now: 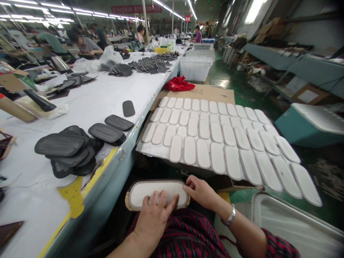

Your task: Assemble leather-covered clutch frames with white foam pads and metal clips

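Observation:
A long white oval panel (139, 190) with a grey-brown border lies across my lap, over a tan-edged base (128, 205). My left hand (158, 211) rests on top of the panel, fingers spread and pressing on its white face. At the panel's right end, my right hand (200, 190) has its thumb and fingers pinched together on the border. What exactly sits between those fingertips is hidden. To the right of the bench, rows of similar white oval panels (204, 154) overlap on a low cardboard-covered surface.
On the white bench (102, 104) at left are a stack of dark oval pieces (60, 145), a yellow scraper (73, 200) and dark cut pieces farther back. A red cloth (179, 84), clear plastic bins (195, 68) and a teal box (309, 125) stand around. Co-workers sit in the background.

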A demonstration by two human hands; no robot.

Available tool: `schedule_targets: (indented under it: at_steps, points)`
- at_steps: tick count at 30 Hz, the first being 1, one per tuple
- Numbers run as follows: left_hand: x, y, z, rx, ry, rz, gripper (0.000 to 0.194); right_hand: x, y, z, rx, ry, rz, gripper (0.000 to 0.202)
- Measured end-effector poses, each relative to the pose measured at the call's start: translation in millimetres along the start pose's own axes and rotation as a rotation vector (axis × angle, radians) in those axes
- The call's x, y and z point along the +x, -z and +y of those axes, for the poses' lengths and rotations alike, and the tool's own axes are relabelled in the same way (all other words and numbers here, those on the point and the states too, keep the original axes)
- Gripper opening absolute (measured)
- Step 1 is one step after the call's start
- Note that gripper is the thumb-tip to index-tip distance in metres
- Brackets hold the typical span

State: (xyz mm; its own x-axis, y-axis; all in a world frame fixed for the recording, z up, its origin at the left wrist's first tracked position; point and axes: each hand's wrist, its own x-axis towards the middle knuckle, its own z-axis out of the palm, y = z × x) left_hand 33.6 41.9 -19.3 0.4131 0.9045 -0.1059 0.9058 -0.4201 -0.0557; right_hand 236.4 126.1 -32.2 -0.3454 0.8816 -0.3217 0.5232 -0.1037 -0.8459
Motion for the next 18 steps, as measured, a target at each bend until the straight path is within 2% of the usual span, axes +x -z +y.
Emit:
schedule_targets:
  at_steps: [3, 6, 9, 12, 15, 18]
  points:
    - [3, 3.9, -1, -0.02, 0.013, -0.031, 0.068, 8, 1, 1, 0.211, -0.142, -0.081, 0.027]
    - [5, 7.5, -2, -0.056, 0.01, -0.06, 0.076, 3, 3, 10, 0.383, -0.267, -0.194, 0.031]
    - [6, 9.4, -1, -0.073, 0.021, -0.078, 0.078, -11, 0, 26, 0.692, -0.275, -0.314, 0.029]
    - [6, 10.4, 2, -0.086, 0.032, -0.098, 0.078, -19, -15, 43, 1.027, -0.253, -0.387, 0.034]
    - [5, 9.5, 2, -0.103, 0.045, -0.107, 0.08, -15, -30, 51, 1.061, -0.241, -0.351, 0.042]
    - [3, 5.5, 2, -0.132, 0.034, -0.116, 0.082, -10, -34, 49, 1.039, -0.25, -0.329, 0.042]
